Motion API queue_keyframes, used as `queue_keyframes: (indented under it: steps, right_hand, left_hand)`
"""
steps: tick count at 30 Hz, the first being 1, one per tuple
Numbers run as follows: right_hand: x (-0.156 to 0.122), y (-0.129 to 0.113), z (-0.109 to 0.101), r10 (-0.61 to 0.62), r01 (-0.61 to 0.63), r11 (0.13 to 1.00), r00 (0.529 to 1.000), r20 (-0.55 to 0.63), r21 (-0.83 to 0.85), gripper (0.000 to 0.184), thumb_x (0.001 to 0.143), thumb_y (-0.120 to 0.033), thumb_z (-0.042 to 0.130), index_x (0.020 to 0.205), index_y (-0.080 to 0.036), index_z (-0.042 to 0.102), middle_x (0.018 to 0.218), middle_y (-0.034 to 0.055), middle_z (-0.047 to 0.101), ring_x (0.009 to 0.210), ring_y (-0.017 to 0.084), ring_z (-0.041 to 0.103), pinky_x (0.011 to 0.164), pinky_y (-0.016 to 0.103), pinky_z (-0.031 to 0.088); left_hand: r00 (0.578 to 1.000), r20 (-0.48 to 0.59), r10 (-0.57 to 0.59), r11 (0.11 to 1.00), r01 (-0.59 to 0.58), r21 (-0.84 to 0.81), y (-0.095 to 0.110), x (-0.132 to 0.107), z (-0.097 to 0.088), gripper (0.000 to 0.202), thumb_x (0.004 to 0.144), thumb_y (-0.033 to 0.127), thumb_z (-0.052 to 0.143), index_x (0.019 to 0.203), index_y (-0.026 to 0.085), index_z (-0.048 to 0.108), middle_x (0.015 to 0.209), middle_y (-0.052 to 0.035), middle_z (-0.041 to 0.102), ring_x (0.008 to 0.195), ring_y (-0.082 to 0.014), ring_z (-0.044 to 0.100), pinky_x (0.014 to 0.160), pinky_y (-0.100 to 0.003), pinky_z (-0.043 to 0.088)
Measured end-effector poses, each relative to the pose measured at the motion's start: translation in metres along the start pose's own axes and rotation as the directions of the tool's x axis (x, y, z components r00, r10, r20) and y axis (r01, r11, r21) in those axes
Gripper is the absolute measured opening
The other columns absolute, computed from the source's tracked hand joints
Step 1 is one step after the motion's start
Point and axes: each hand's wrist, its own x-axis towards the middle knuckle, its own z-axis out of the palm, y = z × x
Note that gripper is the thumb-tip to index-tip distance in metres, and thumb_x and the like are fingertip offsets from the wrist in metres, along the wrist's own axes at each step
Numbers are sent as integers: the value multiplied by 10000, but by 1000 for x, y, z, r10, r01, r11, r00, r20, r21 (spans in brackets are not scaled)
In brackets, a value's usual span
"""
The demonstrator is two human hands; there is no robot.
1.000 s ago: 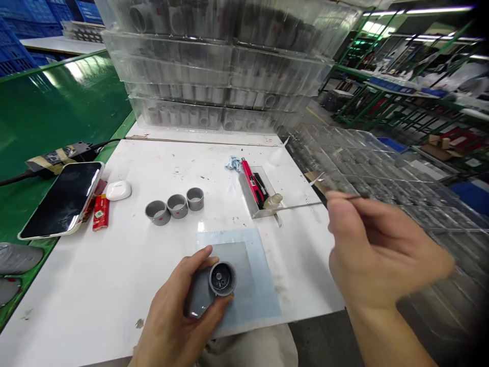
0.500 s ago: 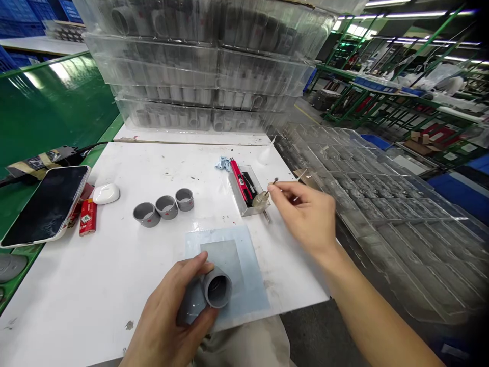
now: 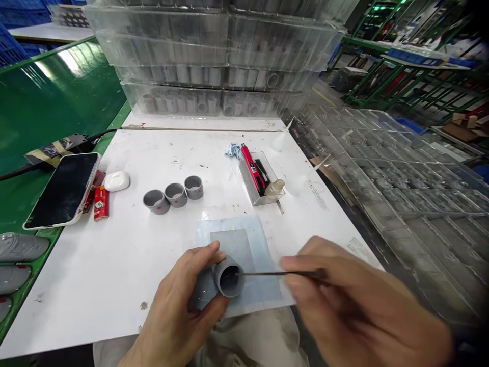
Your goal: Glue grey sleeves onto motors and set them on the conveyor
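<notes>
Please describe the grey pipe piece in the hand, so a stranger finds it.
On the white table, find the pale blue sheet near the front edge. Above it, the left hand holds a grey plastic pipe fitting. Unlike the three short grey rings nearby, it is longer, and a thin rod from the right hand reaches its open end.
</notes>
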Motion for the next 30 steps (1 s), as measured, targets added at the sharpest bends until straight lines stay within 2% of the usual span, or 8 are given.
queue_keyframes:
  steps: [3, 7, 14, 23, 30]
  right_hand:
    - [-2, 6, 18, -8, 4, 998, 999, 53, 68, 222, 922, -45, 695, 1047, -219, 755, 668, -31, 649, 542, 117, 596, 515, 263, 522]
    - [-4, 16, 27, -14, 6, 996, 997, 82, 93, 163, 937, -51, 693, 1025, -176, 750, 675, -30, 653, 584, 101, 584, 548, 242, 498]
    - [-10, 19, 30, -15, 1, 994, 992, 122, 111, 116, 952, -62, 691, 1004, -139, 759, 696, -17, 657, 617, 96, 585, 586, 239, 492]
    - [-7, 21, 24, -34, 36, 999, 993, 115, -12, 65, 951, -75, 702, 949, -131, 736, 696, -13, 656, 626, 98, 588, 604, 252, 487]
    - [-4, 19, 27, -38, 36, 999, 994, 104, 19, 83, 951, -72, 690, 967, -134, 743, 690, -15, 658, 614, 104, 591, 585, 255, 491]
  left_hand:
    - [1000, 14, -3, 1000, 3, -10, -1, 1, 0, 756, 959, 140, 704, 1600, 428, 425, 1313, -16, 754, 1224, -196, 743, 1034, -298, 623]
    - [1000, 18, 13, 1000, -13, -14, -1, 1, -1, 767, 950, 125, 709, 1602, 413, 426, 1315, -15, 760, 1219, -183, 747, 1026, -278, 626]
    - [1000, 13, 16, 1000, -16, -18, -1, 0, 0, 761, 972, 156, 702, 1627, 415, 415, 1337, 3, 779, 1241, -155, 746, 1083, -258, 599]
    - [1000, 11, 7, 1000, -7, -25, -1, -1, -1, 782, 968, 158, 719, 1637, 423, 413, 1362, 18, 789, 1257, -151, 754, 1107, -253, 590]
    - [1000, 10, -6, 1000, 6, -21, -3, -3, 0, 753, 973, 189, 720, 1630, 415, 431, 1375, 17, 789, 1252, -157, 763, 1111, -259, 590]
